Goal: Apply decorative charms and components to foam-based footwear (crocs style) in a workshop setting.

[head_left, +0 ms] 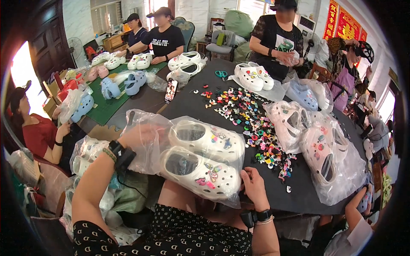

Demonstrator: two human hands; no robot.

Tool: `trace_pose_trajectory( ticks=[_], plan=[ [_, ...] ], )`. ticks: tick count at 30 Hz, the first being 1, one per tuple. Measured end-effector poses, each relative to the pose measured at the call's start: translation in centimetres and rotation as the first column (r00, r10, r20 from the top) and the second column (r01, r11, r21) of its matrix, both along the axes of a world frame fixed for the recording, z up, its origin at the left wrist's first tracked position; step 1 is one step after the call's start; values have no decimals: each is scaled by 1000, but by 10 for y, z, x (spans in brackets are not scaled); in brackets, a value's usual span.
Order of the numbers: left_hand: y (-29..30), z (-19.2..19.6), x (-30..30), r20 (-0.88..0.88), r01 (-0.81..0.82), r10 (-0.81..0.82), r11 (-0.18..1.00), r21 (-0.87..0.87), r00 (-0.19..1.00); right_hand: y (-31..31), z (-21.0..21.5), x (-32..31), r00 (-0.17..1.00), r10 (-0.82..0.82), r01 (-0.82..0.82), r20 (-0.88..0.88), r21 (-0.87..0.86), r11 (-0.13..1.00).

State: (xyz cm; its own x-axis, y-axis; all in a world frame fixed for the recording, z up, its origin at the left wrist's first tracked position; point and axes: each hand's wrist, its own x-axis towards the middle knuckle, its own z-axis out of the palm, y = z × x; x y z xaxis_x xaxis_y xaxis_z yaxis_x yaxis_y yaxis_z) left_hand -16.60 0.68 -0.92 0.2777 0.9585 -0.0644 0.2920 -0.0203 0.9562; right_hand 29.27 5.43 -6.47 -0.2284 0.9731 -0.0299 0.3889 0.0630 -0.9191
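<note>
A clear plastic bag [149, 128] holds a pair of white clogs [200, 155] decorated with small coloured charms, lying at the near edge of the black table [307, 192]. My left hand [139, 136] is inside the bag's open end on the left, seen through the plastic. My right hand [253, 183] grips the bag's lower right corner near the toe of the nearer clog. Both wrists wear dark bands.
A spread of loose coloured charms [247, 119] covers the table's middle. More bagged white clogs [320, 153] lie to the right, others [252, 77] at the far side. A phone [171, 90] stands upright. Several people sit and stand around the table. Bagged clogs [87, 155] pile at my left.
</note>
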Motion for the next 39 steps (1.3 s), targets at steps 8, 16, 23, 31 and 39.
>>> trace_pose_trajectory(
  ticks=[8,16,23,31,39],
  plan=[
    [9,33,62,-594,346,-56,855,387,803,22,-4,2,990,129,-136,-57,-158,978],
    [28,2,82,-714,407,89,770,491,694,29,-29,-1,988,151,-149,-19,99,984],
    [7,9,83,-660,415,175,653,633,731,25,-12,32,974,-72,102,-217,131,986],
    [-37,62,132,-546,114,308,787,607,779,13,43,125,870,-367,482,-328,416,771],
    [-5,22,135,-525,236,226,702,672,820,-11,75,155,887,-350,462,-301,591,662]
  ],
)
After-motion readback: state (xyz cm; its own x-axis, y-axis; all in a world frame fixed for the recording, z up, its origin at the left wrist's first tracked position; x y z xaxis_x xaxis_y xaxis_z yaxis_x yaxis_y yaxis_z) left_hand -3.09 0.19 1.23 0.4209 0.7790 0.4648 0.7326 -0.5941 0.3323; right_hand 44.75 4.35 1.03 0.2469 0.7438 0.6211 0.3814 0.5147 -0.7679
